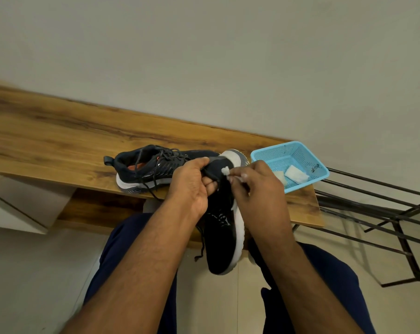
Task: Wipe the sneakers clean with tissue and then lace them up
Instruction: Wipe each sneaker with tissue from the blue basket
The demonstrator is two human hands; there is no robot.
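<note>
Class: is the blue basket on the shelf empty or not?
Not empty: the blue basket holds white tissue pieces on its floor.

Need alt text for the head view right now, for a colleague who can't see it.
A person's left hand grips a black white-soled sneaker held over the lap while the right hand pinches a small white tissue wad against it. A second black sneaker and a light blue plastic basket holding tissues sit on the wooden shelf.

It looks like a home: a wooden bench [59, 138] by a plain wall [204, 56], tiled floor [35, 273], metal rack [385, 213].
</note>
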